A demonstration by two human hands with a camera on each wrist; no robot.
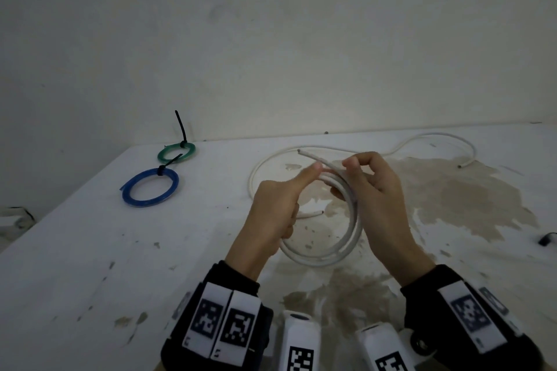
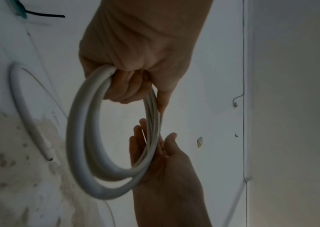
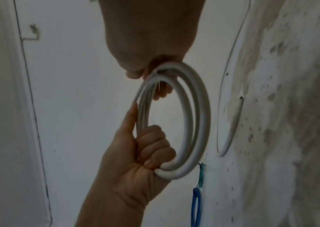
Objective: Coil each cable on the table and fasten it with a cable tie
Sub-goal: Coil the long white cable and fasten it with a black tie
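A white cable coil (image 1: 319, 256) of a few loops is held upright above the table (image 1: 90, 250) by both hands. My left hand (image 1: 280, 205) grips its left side with fingers curled round the loops (image 3: 151, 147) and the thumb laid along them. My right hand (image 1: 370, 181) holds the opposite side between thumb and fingers (image 2: 155, 147). One cut end (image 1: 299, 151) of the coil sticks out past the thumbs. A second white cable (image 1: 437, 137) lies loose on the table behind the hands, its ends at the far right and under the coil.
At the far left of the table lie a green coil (image 1: 176, 152) and a blue coil (image 1: 149, 187), each fastened with a black cable tie. A brown stain (image 1: 452, 196) covers the table's right part. A small black object (image 1: 544, 239) sits at the right edge.
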